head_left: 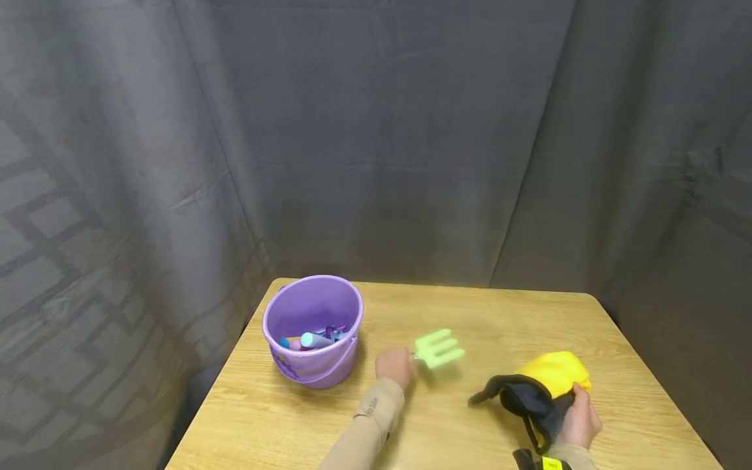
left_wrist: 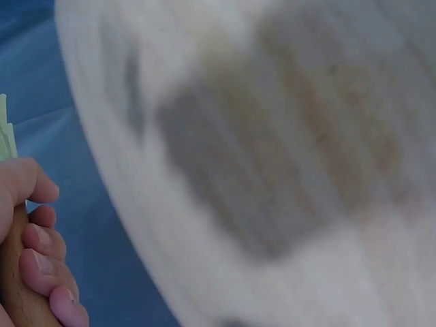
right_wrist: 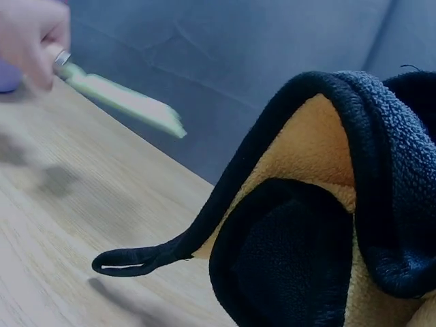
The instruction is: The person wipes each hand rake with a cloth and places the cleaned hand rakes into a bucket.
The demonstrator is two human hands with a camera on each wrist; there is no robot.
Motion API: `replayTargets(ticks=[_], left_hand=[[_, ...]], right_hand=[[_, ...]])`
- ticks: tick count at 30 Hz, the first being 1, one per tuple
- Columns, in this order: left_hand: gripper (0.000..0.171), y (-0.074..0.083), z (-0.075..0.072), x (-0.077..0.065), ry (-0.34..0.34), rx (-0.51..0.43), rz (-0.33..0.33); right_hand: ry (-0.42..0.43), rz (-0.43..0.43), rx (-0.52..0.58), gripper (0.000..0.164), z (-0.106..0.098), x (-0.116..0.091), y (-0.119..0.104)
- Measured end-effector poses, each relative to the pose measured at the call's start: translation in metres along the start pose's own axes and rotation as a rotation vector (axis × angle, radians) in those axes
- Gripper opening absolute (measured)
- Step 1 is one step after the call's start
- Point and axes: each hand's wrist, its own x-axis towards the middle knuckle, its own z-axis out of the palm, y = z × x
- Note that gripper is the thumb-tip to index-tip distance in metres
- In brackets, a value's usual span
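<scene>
My left hand [head_left: 393, 365] grips a small garden fork by its handle, its pale green tines [head_left: 439, 349] pointing right over the middle of the table. In the left wrist view the fingers [left_wrist: 42, 269] curl round the fork's brown wooden handle [left_wrist: 20, 300]. At the table's right side, my right hand [head_left: 580, 421] holds a bunched cloth [head_left: 549, 372], yellow on one face and dark grey on the other, with black edging. A hanging loop [right_wrist: 136, 262] sticks out from the cloth in the right wrist view, where the fork [right_wrist: 129, 102] shows at upper left.
A purple bucket [head_left: 337, 372] stands on the table's left side, just left of my left hand. Inside it lie several items, among them a light blue tube-like piece [head_left: 315, 340]. Grey curtains [head_left: 382, 163] hang behind the wooden table [head_left: 499, 313].
</scene>
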Motion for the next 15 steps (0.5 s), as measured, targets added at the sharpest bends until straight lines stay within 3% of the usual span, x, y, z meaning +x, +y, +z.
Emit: replayTargets(ticks=[6, 15], left_hand=[[0.033, -0.001, -0.016, 0.001, 0.118, 0.042, 0.065], [0.031, 0.004, -0.03, -0.002, 0.351, 0.156, 0.166]], right_hand=[[-0.088, -0.088, 0.03, 0.029, 0.02, -0.012, 0.006], [-0.234, -0.385, -0.078, 0.023, 0.043, -0.031, 0.021]])
